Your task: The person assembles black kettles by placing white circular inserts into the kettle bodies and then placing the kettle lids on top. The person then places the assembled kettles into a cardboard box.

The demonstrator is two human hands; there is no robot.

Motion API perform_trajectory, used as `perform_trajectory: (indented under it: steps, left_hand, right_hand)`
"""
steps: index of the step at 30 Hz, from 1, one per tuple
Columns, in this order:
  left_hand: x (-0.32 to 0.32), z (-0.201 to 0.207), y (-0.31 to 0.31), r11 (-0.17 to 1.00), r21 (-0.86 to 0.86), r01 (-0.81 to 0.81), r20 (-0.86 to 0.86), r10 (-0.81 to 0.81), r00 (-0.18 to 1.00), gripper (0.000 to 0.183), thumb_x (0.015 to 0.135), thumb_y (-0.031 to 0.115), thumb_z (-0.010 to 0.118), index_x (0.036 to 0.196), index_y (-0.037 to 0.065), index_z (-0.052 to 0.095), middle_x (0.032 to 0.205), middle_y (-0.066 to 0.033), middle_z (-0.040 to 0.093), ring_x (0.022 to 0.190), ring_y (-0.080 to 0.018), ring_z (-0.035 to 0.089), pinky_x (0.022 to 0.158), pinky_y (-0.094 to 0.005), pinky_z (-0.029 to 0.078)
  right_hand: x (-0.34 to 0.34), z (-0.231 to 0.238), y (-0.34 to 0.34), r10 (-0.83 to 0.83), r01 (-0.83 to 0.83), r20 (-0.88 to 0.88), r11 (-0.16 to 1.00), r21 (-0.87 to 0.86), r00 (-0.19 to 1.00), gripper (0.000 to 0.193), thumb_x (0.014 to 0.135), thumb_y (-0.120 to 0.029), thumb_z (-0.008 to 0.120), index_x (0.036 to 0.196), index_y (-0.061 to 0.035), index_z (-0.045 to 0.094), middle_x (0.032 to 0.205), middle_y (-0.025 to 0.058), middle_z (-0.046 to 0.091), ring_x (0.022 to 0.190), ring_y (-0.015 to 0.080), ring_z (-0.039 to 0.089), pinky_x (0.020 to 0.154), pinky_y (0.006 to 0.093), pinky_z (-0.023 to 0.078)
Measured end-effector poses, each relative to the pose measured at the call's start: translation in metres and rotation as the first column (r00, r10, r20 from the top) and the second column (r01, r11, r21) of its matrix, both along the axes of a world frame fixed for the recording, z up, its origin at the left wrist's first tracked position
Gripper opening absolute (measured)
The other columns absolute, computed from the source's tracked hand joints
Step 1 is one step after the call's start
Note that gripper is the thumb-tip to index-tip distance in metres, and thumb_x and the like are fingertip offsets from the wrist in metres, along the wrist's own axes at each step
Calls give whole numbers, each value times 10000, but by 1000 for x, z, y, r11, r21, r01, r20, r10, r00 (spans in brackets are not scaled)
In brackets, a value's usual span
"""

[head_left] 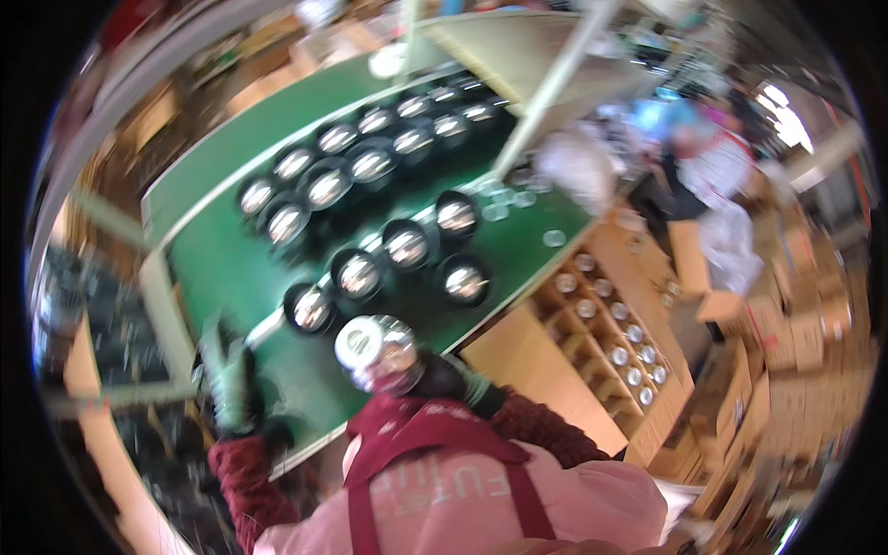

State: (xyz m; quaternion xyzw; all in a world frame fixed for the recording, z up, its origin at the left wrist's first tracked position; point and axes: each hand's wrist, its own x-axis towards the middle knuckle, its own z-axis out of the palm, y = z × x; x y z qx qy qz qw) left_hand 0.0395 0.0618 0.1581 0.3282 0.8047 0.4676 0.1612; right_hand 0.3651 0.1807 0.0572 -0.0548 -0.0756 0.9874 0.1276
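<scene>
Right hand gloved, gripping shiny pot | left hand gloved, blurred, grip unclear, by green surface edge | pots in rows

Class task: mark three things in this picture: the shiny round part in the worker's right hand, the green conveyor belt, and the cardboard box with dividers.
shiny round part (377, 348), head view, on its silvery top face.
green conveyor belt (231, 268), head view, on a bare stretch.
cardboard box with dividers (518, 370), head view, on its plain side flap.
</scene>
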Motion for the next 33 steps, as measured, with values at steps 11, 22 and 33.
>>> perform_trajectory:
  steps: [11,22,33]
  left_hand:
    - [-249,-170,-62,472,-820,-325,-532,-419,735,341,761,97,749,1096,142,703,1148,-148,614,988,-338,685,830,-437,564]
    - [-227,-58,-60,983,-137,121,41,-117,992,480,966,134,593,1412,-18,495,1251,-179,661,1021,-272,695,815,-366,575]
    - [55,-3,16,807,244,538,693,-533,485,573,815,-15,741,1355,-43,552,1215,-88,669,1060,-162,638,915,-311,541]
  right_hand:
    - [20,20,-4,-185,185,-3,982,45,983,598,1043,-365,541,1541,-82,370,1529,87,476,1371,229,486,1196,399,352]
    - [37,-17,-3,-250,251,-40,968,14,967,670,1012,-361,574,1558,-67,319,1552,121,439,1383,265,476,1209,429,326]
    - [48,-59,-2,-594,89,200,421,903,779,764,853,-153,798,1504,-49,411,1513,106,470,1373,228,447,1157,410,379]
